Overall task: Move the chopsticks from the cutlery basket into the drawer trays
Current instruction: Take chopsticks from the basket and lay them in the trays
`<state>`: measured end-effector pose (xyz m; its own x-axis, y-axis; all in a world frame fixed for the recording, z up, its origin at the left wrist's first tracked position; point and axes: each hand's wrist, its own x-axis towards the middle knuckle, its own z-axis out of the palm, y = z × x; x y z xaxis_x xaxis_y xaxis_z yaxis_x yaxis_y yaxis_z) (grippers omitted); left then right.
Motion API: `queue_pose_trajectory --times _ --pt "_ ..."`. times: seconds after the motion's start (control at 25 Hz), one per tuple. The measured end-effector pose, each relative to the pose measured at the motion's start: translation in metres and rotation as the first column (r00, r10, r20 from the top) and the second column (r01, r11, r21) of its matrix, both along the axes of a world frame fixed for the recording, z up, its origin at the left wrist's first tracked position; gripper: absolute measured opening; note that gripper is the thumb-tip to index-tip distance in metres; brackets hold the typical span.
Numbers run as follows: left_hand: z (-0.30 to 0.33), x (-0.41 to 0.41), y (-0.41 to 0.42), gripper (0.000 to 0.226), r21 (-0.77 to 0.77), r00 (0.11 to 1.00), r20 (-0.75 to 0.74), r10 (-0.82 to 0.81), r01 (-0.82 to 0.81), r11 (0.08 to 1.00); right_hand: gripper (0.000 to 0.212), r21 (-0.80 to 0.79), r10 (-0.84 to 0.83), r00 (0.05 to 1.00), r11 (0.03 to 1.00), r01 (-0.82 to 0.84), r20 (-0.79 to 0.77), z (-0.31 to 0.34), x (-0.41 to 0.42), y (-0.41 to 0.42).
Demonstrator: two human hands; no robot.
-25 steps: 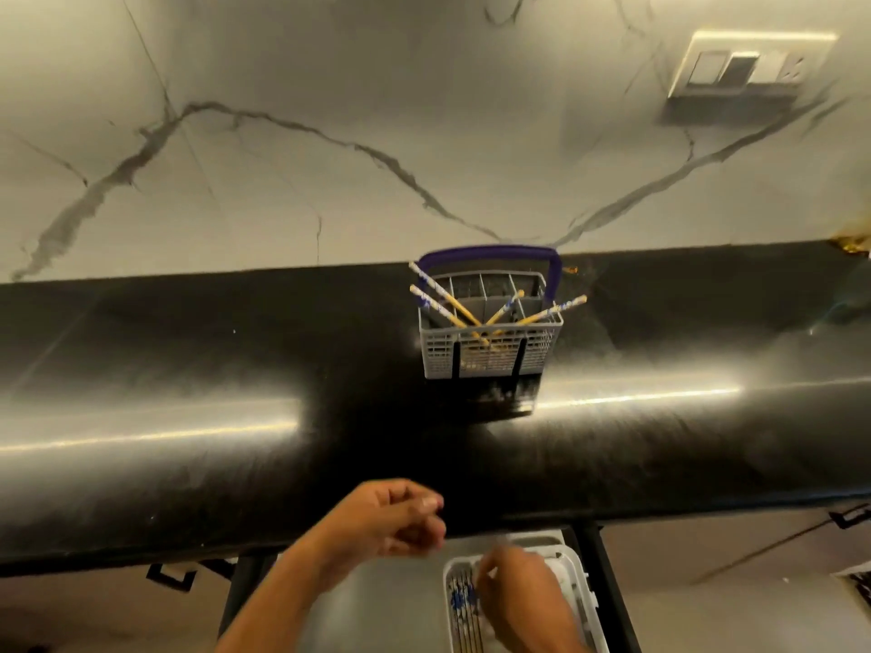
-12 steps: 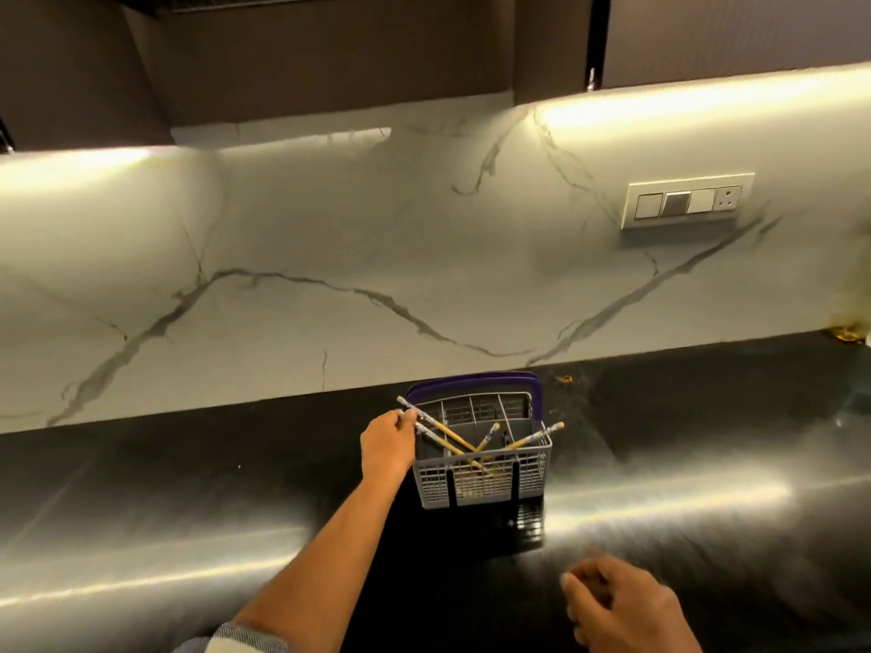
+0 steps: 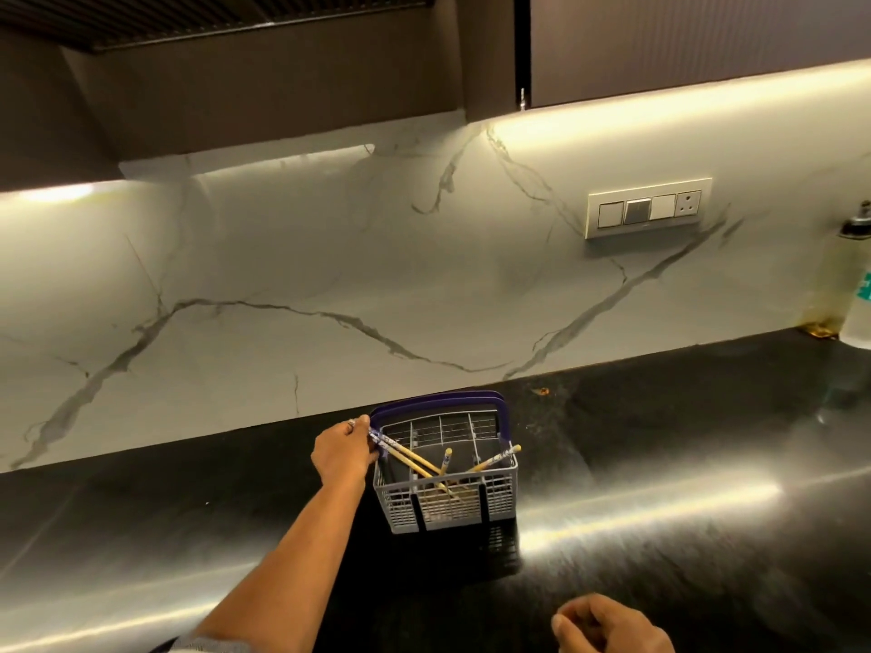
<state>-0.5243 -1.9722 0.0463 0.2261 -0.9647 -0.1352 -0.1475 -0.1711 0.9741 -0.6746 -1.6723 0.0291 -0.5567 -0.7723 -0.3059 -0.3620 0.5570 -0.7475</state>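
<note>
— What has changed since half a second ago?

— My left hand (image 3: pixel 343 451) had only reached the left rim of the cutlery basket (image 3: pixel 447 480); now its fingers are pinched round the patterned tops of two chopsticks (image 3: pixel 409 457) that slant down into the basket toward the front; my right hand (image 3: pixel 610 626) has stayed low at the near edge of the view.

— And that right hand, what does it hold?

— Nothing that I can see; its fingers are curled in loosely (only the knuckles and back show), and it hovers over the dark table (image 3: pixel 660 464).

— Where are the other chopsticks?

— Two more stand in the basket; one short chopstick (image 3: pixel 446 460) pokes up near the middle, nearly upright; another chopstick (image 3: pixel 495 460) leans over the right rim; the basket sits on the table near the marble wall (image 3: pixel 330 256), its purple handle (image 3: pixel 438 399) at the back.

— Anything else about?

— A switch plate (image 3: pixel 649 207) on the wall; a clear bottle (image 3: pixel 855 285) at the far right.
</note>
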Motion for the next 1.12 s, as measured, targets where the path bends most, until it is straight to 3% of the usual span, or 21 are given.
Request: queue_pose_trajectory --times 0.08,0.24,0.4,0.52,0.64,0.72,0.84,1.12 --pt "0.010 0.002 0.002 0.023 -0.024 0.998 -0.062 0.015 -0.016 1.000 0.010 -0.002 -0.003 0.999 1.000 0.004 0.046 0.000 -0.002 0.001" --pt "0.058 0.020 0.005 0.017 -0.212 0.997 0.030 -0.075 0.079 0.974 0.008 -0.054 0.028 0.991 0.998 -0.021 0.130 0.008 -0.001 -0.001" --pt "0.135 0.037 0.010 0.016 -0.445 0.961 0.128 -0.245 0.276 0.852 0.005 -0.216 0.167 0.972 0.968 -0.129 0.167 0.044 0.003 -0.011" --pt "0.195 0.038 0.031 0.017 -0.537 0.912 0.175 -0.371 0.404 0.740 0.006 -0.438 0.205 0.979 0.881 -0.177 0.018 0.088 0.012 -0.031" --pt "0.242 0.028 0.061 0.016 -0.543 0.839 0.265 -0.476 0.537 0.645 0.028 -0.593 0.154 0.977 0.776 -0.214 -0.150 0.144 0.019 -0.064" --pt "0.266 0.022 0.079 0.020 -0.529 0.799 0.295 -0.524 0.593 0.607 0.040 -0.617 0.166 0.942 0.720 -0.317 -0.291 0.177 0.021 -0.087" --pt "0.295 0.020 0.102 0.023 -0.547 0.799 0.234 -0.554 0.579 0.604 0.032 -0.586 0.209 0.896 0.694 -0.418 -0.392 0.210 0.027 -0.105" --pt "0.312 0.022 0.126 0.025 -0.535 0.811 0.132 -0.570 0.542 0.648 0.017 -0.747 0.295 0.947 0.601 -0.285 -0.125 0.225 0.034 -0.111"
